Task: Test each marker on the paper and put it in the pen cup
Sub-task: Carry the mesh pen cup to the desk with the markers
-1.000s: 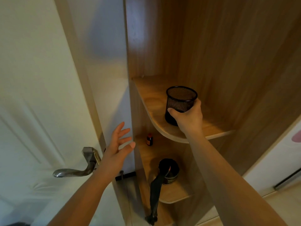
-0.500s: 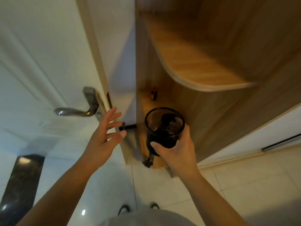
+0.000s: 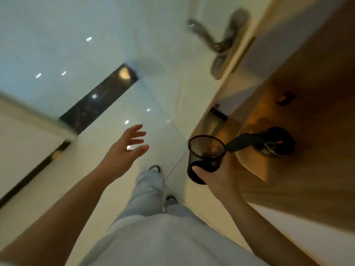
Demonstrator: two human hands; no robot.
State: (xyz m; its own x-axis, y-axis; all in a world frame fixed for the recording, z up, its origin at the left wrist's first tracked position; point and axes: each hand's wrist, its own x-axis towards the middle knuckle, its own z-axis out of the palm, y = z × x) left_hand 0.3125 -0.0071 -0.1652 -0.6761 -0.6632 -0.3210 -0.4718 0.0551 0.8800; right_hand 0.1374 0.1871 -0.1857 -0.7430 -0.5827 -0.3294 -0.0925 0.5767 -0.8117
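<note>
Right hand [image 3: 221,179] grips black mesh pen cup [image 3: 206,156] upright above the floor [image 3: 115,116]; left hand [image 3: 123,150] spread, holding nothing.

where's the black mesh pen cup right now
In the head view, right of centre: the black mesh pen cup is held by the right hand, beside the wooden shelf.

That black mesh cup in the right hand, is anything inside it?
Looking into the mesh pen cup, no markers show, only dark mesh. The right hand wraps its lower part, and blur hides the very bottom.
</note>
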